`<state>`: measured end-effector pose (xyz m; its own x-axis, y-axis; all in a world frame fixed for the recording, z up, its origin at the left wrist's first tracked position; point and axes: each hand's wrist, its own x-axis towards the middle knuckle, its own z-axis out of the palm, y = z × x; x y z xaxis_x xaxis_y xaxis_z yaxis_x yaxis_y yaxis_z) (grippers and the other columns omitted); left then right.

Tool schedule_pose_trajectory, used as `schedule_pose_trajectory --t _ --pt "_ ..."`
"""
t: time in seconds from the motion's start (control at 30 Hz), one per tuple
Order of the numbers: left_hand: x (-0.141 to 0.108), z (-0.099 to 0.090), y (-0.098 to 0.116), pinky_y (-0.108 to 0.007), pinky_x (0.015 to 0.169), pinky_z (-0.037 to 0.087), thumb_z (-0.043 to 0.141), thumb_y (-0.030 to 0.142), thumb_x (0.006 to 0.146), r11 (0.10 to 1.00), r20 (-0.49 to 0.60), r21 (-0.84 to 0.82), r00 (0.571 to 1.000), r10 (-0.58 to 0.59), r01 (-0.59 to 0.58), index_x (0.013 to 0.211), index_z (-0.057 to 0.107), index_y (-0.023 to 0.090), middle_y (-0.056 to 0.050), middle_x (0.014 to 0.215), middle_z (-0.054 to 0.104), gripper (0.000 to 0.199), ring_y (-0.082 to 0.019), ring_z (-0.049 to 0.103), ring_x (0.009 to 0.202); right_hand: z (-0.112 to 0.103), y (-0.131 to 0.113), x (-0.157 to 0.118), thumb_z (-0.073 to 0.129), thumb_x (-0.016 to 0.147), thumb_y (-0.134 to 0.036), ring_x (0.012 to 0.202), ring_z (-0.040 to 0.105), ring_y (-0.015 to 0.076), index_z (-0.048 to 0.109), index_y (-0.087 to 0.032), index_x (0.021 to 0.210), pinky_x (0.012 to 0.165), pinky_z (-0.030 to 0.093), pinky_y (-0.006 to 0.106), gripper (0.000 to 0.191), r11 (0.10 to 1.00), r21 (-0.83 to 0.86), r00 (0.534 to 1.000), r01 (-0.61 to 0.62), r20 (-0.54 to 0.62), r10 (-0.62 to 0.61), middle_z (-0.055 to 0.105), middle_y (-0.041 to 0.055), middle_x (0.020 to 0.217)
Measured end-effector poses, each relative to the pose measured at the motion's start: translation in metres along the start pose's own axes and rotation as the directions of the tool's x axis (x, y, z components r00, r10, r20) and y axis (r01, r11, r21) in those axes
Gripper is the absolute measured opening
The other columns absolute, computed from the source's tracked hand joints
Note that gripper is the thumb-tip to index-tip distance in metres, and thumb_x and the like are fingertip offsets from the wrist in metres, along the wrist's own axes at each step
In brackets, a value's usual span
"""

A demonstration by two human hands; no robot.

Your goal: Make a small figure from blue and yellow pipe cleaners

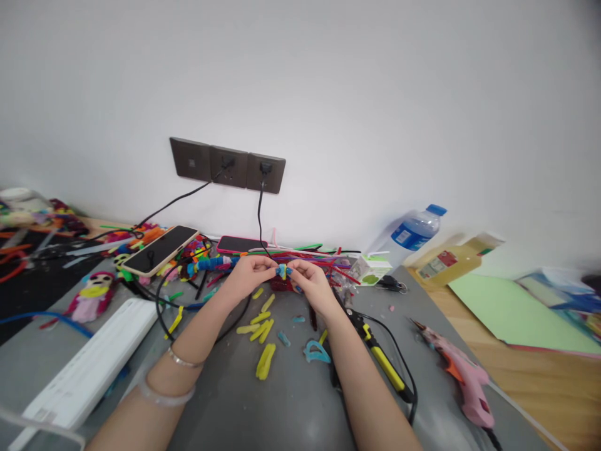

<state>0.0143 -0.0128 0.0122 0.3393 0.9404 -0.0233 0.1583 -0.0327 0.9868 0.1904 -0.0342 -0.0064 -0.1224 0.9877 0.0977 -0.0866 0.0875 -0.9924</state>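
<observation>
Left hand (251, 274) and right hand (310, 285) are pinching a small, fuzzy blue-and-yellow piece (283, 271), fingertips nearly closed; it is sitting between them, neither hand nearer, long axis unclear. Soft, stubby yellow strips (266, 361) are lying nearer the body on the smooth grey tabletop (225, 416). Pink plastic glue gun (464, 376) is resting rightward.

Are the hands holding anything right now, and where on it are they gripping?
Yes: a small blue and yellow piece, pinched at its two sides between the fingertips of the left hand and right hand.
</observation>
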Motion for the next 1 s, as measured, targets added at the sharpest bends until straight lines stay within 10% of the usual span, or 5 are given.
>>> schedule_pose_trajectory --t 1.0 --pt "0.0010 0.0004 -0.0020 -0.022 0.047 0.019 0.067 0.043 0.068 1.000 0.013 0.020 1.000 0.003 -0.003 0.080 0.068 0.011 0.006 0.051 0.039 0.034 -0.008 0.030 0.046 -0.0014 0.0031 0.0013 0.074 0.072 -0.048 0.047 0.035 0.0077 0.060 -0.018 0.078 0.046 0.028 0.022 0.034 1.000 0.002 1.000 0.009 0.010 -0.009 0.048 -0.0050 0.057"
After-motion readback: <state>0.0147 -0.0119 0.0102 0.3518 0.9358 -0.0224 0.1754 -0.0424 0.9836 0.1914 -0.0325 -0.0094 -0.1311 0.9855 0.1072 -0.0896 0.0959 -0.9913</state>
